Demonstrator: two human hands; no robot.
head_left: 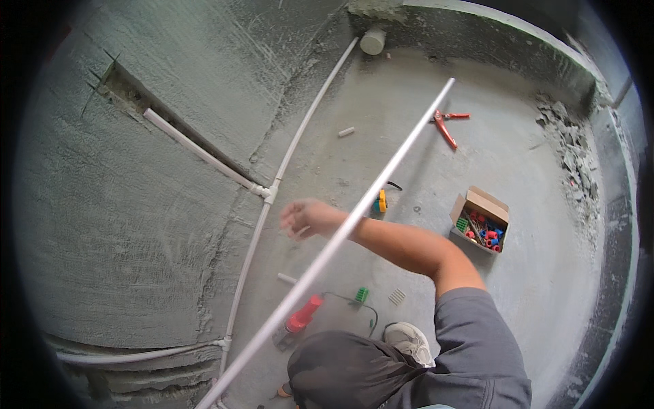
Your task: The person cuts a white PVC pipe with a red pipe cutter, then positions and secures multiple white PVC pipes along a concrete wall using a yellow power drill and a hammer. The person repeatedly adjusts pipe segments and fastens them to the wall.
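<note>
My right hand (310, 219) reaches leftward from a grey sleeve, fingers somewhat apart and a little blurred, with nothing visible in it. It hovers near the white pipe (255, 235) that runs along the foot of the wall. A tee fitting (266, 193) there joins a branch pipe (197, 150) set along a wall groove. Closer to the camera, a long white plastic pipe (402, 153) slants across the view and passes over my right wrist. Its lower end leaves the picture at the bottom left, so what supports it is hidden. My left hand is out of the picture.
Red-handled pipe cutters (446, 128), a yellow tape measure (381, 200) and a short pipe piece (346, 132) lie on the floor. A cardboard box (487, 202) holds red and blue parts. Near my knee are a red tool (304, 313) and a green block (362, 294). Rubble (575, 157) lines the right wall.
</note>
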